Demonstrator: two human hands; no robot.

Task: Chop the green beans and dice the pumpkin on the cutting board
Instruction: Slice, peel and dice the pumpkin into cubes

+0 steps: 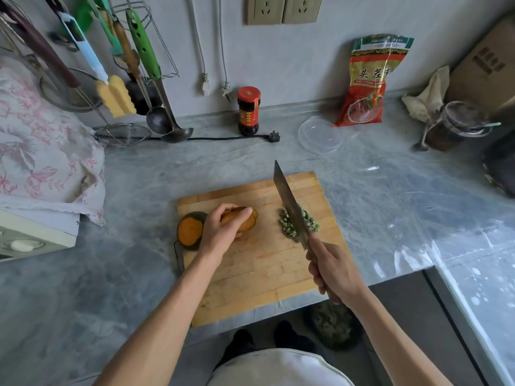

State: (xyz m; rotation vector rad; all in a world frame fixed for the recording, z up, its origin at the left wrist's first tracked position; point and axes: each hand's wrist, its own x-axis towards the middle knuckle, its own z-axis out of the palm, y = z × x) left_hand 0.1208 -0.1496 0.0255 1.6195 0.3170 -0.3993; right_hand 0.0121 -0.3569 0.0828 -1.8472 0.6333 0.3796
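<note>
Two pumpkin pieces: left hand (223,227) grips a pumpkin slice (245,221) on the cutting board (259,268); right hand (331,271) clasps the cleaver (289,204), lying rightward (over chopped green beans (312,221)).

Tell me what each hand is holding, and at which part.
The right hand grips the knife by its handle. The left hand holds a pumpkin piece from above, fingers curled over its top.

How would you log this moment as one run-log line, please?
beans: chopped, piled on board | left hand: holds pumpkin slice | right hand: grips knife
</note>
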